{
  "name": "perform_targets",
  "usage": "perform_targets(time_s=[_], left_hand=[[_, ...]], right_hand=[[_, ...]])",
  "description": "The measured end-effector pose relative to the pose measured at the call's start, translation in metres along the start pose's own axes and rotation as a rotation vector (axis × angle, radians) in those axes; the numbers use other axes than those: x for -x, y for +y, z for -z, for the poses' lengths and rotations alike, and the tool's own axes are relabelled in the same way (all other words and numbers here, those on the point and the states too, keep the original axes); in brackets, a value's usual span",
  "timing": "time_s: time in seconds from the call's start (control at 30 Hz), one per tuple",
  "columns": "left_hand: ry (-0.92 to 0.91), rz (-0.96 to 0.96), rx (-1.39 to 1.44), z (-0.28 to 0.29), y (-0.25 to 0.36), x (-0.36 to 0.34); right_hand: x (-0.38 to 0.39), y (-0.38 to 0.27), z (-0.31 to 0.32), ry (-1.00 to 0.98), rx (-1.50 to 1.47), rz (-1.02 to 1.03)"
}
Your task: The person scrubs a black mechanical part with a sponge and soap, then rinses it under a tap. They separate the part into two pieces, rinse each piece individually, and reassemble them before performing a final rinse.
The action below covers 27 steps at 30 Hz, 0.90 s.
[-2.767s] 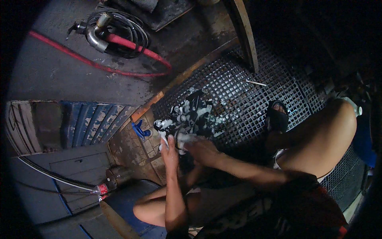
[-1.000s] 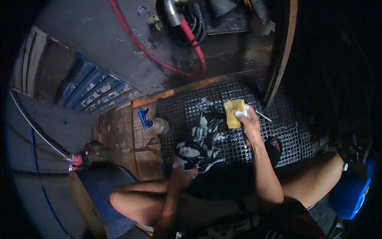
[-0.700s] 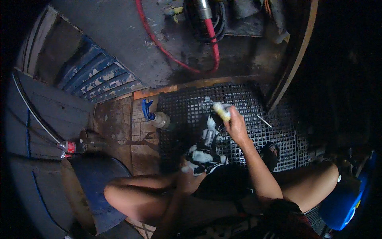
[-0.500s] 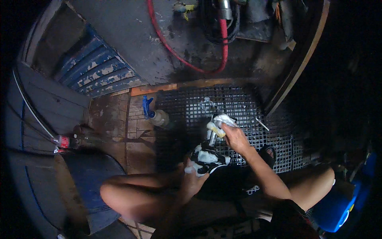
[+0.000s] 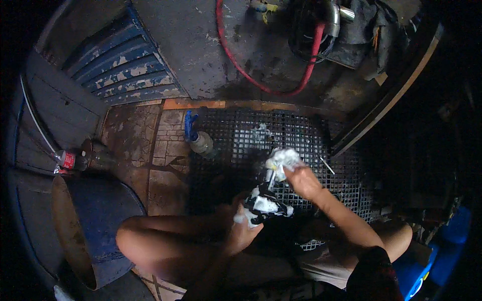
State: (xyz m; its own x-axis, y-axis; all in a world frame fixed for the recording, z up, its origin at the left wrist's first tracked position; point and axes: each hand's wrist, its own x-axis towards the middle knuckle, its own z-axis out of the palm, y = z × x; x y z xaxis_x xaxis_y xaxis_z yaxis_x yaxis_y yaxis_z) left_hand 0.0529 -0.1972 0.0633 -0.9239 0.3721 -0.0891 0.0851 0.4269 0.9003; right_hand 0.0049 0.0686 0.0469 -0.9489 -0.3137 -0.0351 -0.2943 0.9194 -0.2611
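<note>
My left hand (image 5: 244, 234) is wrapped round the near end of a black part (image 5: 264, 191) with a shiny metal shaft. White suds lie in patches over the part and on my fingers. Its exact kind I cannot make out. At the far end of the shaft, my right hand (image 5: 304, 181) is closed on a sponge (image 5: 284, 159) heaped with foam, a little yellow showing through. The sponge touches the shaft or lies right beside it. Past the part to the left stands a spray bottle (image 5: 202, 145) with a blue head.
Beneath my hands lies a black grid mat (image 5: 246, 131), with a thin white stick (image 5: 327, 165) on it. A red hose (image 5: 251, 85) loops ahead. A cut-open blue drum (image 5: 113, 215) and a plastic bottle (image 5: 68, 160) are at left. Blue containers (image 5: 419, 273) stand at right.
The sponge has turned in my right hand and carries more visible foam. My left hand still holds the black part. The whole view has shifted slightly.
</note>
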Motion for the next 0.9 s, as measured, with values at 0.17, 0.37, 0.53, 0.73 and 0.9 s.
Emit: perform_targets(time_s=[0.17,0.37,0.53,0.73,0.9], left_hand=[[-0.046,0.012,-0.022,0.006,0.004,0.005],[-0.049,-0.023,0.01,0.005,0.001,0.012],[-0.005,-0.075,-0.081,0.005,-0.008,0.009],[0.007,0.106,0.103,0.016,-0.029,0.012],[-0.042,-0.258,-0.476,0.019,-0.099,0.045]], right_hand=[[-0.008,0.027,0.018,-0.211,-0.105,-0.36],[0.0,0.013,0.015,-0.06,-0.122,-0.065],[-0.01,0.017,0.009,-0.055,-0.055,0.145],[-0.007,0.021,-0.005,-0.06,-0.108,0.245],[-0.021,0.014,-0.012,0.206,-0.176,0.101]])
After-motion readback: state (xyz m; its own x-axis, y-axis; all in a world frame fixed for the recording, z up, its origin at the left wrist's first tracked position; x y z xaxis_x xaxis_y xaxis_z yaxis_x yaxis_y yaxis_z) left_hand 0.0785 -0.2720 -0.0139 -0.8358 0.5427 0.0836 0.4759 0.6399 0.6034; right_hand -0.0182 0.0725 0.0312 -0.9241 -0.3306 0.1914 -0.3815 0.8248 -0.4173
